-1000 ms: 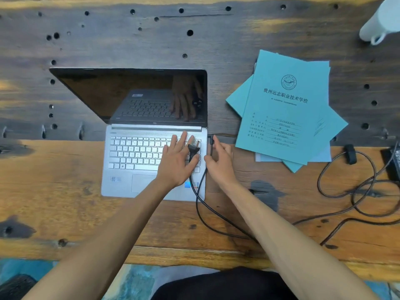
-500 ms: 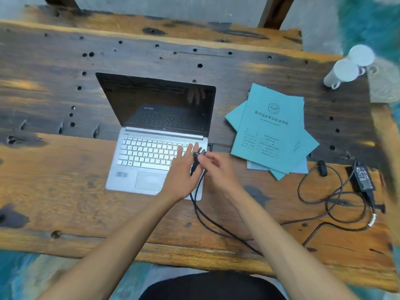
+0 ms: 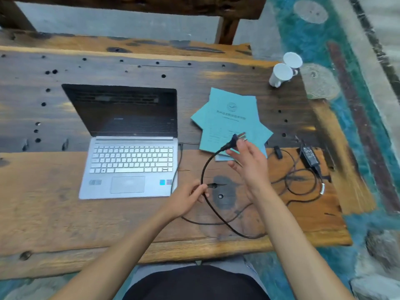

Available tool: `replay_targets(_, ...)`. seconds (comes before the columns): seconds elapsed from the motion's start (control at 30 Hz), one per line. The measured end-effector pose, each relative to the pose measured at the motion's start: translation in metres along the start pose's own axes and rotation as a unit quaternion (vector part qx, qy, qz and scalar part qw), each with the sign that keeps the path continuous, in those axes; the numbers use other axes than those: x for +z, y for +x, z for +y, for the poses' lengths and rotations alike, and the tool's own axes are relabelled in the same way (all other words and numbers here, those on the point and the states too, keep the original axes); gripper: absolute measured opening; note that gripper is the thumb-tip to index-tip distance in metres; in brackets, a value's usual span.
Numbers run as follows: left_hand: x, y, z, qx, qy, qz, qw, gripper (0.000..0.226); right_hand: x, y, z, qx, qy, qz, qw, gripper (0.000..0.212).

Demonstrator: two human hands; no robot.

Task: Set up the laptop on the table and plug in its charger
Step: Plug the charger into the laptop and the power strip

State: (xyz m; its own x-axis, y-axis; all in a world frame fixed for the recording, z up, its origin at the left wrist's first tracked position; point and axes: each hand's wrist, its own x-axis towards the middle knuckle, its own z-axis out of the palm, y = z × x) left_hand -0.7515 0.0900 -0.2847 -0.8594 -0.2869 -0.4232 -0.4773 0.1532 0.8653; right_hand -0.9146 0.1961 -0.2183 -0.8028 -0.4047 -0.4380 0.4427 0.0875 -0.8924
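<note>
So the laptop (image 3: 129, 152) is already open on the desk (image 3: 54, 224), screen dark, sitting left of centre. The thin lead runs along its right edge, so that end looks plugged in, though I can't really make out the port.

Right hand (image 3: 249, 163) has the wall plug (image 3: 237, 138) pinched up at the fingertips, prongs pointing away over the teal booklets (image 3: 233, 118), the other fingers fairly loose. Left hand (image 3: 188, 197) is lightly closed round the black cable (image 3: 202, 169) lower down, just off the laptop's front right corner, so the cord arcs between the two hands.

The power brick (image 3: 310, 156) lies well off to the right with a messy tangle of slack next to it (that tangle is the thing I'd worry about).

No outlet anywhere in view, so my guess is the next job is getting the plug to a socket off the desk. I'd feed the cord through the left hand to pay out slack gradually, keep the loop from snagging the brick or booklets, and avoid tugging toward the laptop so the connector doesn't get yanked. Also watch the two white cups (image 3: 283, 71) at the far right edge.
</note>
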Motion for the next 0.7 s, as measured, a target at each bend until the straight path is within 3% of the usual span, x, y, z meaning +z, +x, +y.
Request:
replay_targets(0.1, 0.03, 0.006, 0.008, 0.026, -0.018, -0.056, 0.998, 0.024, -0.045, -0.008, -0.018, -0.022, 0.035, 0.066, 0.997, 0.035)
replay_targets(0.33, 0.087, 0.026, 0.025, 0.089, 0.072, -0.162, 0.98, 0.022, -0.142, -0.037, -0.056, -0.075, 0.106, 0.178, 0.975, 0.032)
replay_targets(0.53, 0.147, 0.048, 0.036, 0.119, 0.192, -0.271, 0.936, 0.023, -0.245, -0.056, -0.081, -0.101, 0.225, 0.262, 0.933, 0.03)
replay_targets(0.7, 0.19, 0.073, 0.059, 0.093, 0.226, -0.269, 0.932, 0.019, -0.341, -0.047, -0.095, -0.098, 0.338, 0.291, 0.89, 0.039)
